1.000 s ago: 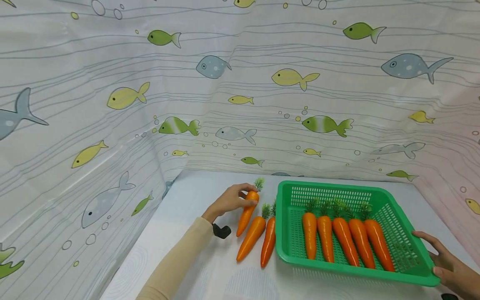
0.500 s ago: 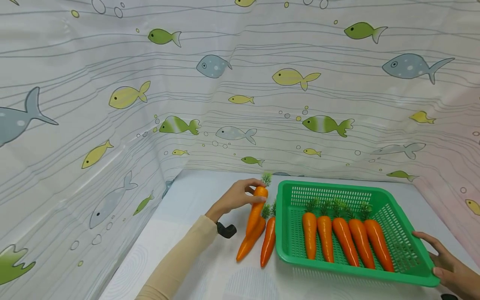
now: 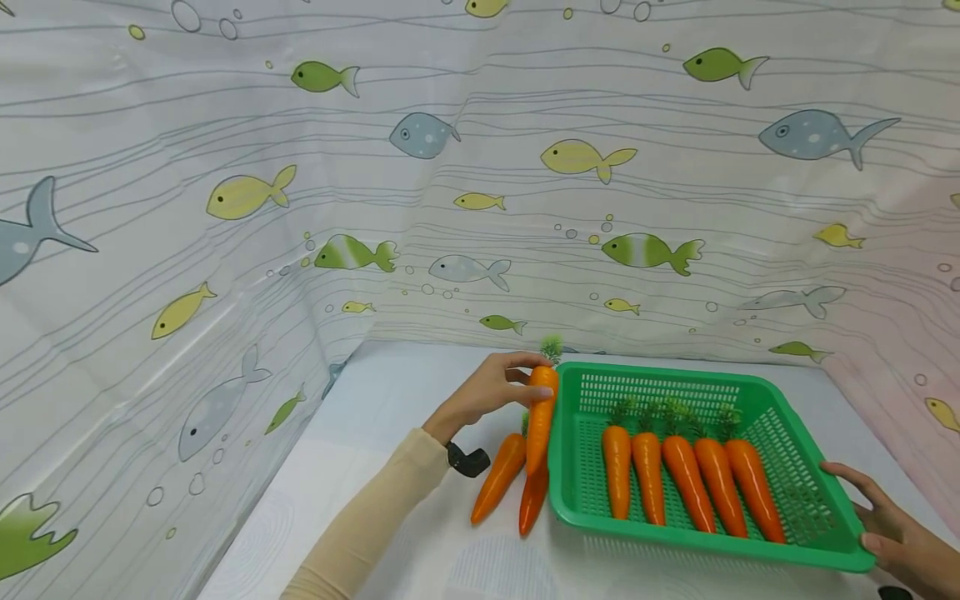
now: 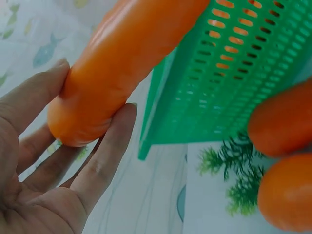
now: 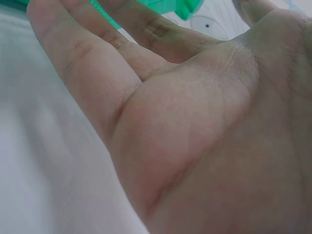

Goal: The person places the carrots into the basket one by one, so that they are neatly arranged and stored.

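My left hand [image 3: 491, 390] pinches the top of an orange carrot [image 3: 542, 421] with a green leafy tuft. In the left wrist view the fingertips press on both sides of the carrot's thick end [image 4: 92, 107]. It hangs tip down at the left rim of the green plastic basket [image 3: 675, 540], overlapping a redder carrot [image 3: 534, 504] below. Another carrot [image 3: 498, 479] lies on the table to the left. At the basket's right end, my right hand [image 3: 903, 533] holds the rim, with thumb near the front corner. The right wrist view shows mostly palm, its fingertips cut off by the frame.
Several carrots [image 3: 688, 483] lie side by side in the basket, tufts toward the back. The white table [image 3: 390, 400] meets a fish-print sheet [image 3: 450, 208] at the back and sides. A black wrist device [image 3: 468, 460] sits at my left wrist.
My left hand has lifted its carrot and carried it right, past the left table carrot, to the basket's left rim. My right hand has stayed at the basket's right end.
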`<state>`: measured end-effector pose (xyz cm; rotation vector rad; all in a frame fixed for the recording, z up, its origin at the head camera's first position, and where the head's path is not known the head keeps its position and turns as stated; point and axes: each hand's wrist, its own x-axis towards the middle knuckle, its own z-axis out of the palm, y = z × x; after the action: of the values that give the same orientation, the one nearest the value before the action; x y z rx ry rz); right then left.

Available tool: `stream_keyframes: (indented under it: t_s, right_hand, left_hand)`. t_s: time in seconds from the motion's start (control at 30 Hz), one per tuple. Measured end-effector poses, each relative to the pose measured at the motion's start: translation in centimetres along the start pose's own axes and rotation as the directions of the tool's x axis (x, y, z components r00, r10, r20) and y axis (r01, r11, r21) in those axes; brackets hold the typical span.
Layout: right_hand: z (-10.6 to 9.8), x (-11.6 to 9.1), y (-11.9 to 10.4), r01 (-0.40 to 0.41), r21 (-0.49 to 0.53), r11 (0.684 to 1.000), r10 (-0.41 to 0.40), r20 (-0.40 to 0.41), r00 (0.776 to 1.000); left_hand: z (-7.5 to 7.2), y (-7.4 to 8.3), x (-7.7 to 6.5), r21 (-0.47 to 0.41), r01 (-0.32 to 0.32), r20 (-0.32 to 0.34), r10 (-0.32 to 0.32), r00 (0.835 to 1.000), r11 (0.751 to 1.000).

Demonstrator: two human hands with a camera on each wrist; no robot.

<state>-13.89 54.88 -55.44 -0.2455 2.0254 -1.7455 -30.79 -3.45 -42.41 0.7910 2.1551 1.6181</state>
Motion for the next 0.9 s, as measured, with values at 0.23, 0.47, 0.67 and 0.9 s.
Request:
stream_keyframes:
  t_s: [0.23,0.47,0.67,0.9]
  right_hand:
    - [0.4,0.2,0.2,-0.003,-0.054,0.999,0.001,-0.046,0.999]
    - [0.6,0.1,0.1,-0.004,-0.057,0.998,0.001,-0.044,0.999]
    - [1.2,0.2,-1.5,-0.086,-0.072,0.994,0.085,-0.021,0.996]
    - [1.0,0.1,-1.8,-0.054,-0.018,0.998,0.055,0.031,0.998]
  left_hand:
    - [1.4,0.8,1.0,-0.047,-0.023,0.037,0.024,0.999,0.999]
    - [3.4,1.7,2.3,-0.076,-0.032,0.055,0.037,0.998,0.997]
    - [5.0,2.0,3.6,-0.151,-0.053,0.088,0.067,0.994,0.987]
    - [6.7,2.2,4.9,-0.185,-0.055,0.105,0.075,0.992,0.981]
